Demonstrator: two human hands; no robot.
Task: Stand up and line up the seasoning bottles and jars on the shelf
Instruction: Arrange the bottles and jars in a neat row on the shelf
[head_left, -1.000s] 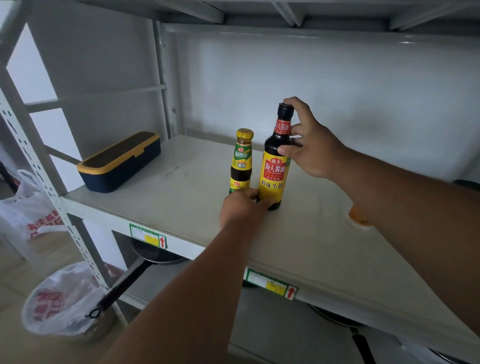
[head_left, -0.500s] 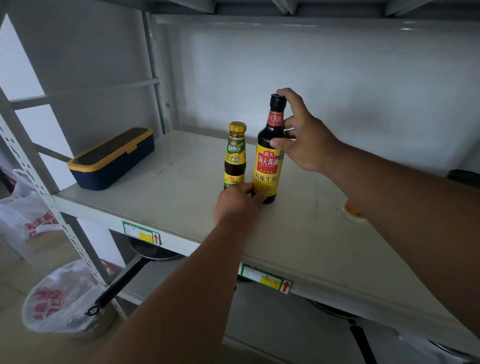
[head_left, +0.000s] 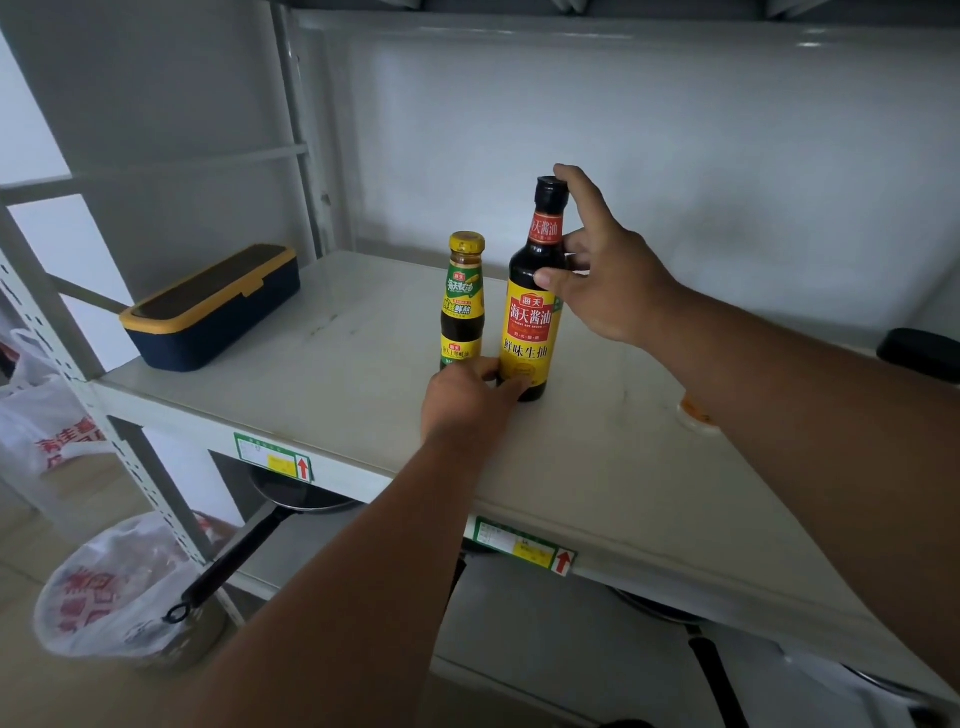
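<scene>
1. The right hand (head_left: 608, 280) is on the tall bottle (head_left: 532, 312), forefinger curled by the black cap and thumb on the shoulder just above the yellow label. The hold looks light, a steadying touch at the neck more than a clamp.

2. The left hand (head_left: 467, 400) sits low at the bottle's 7 o'clock, fingertips against the foot of the label. It is half curled, not wrapped round, and it also hides the base of the short bottle (head_left: 464, 306).

3. Both bottles stand upright on the shelf (head_left: 332, 395), just beside each other, the short one at the tall one's 9 o'clock. I cannot tell whether they touch.

4. Handling, as I judge it: the tall bottle looks like dark glass, nearly full, so heavy for its width and top-heavy. It is rigid and smooth; the paper label gives better friction than the bare neck. Glass breaks if it topples on this hard shelf.

5. Best hold: round the labelled body for lifting, with a second hand at the base for sliding. The neck suits steadying only.

6. The short bottle, yellow-capped, seems lighter and squatter, so steadier; grip its waist.

7. At the shelf's 9 o'clock lies a navy box (head_left: 213, 306), well apart. At 3 o'clock, an orange-topped lid or jar (head_left: 693, 410) shows partly behind the right forearm; what it is I cannot say.
</scene>
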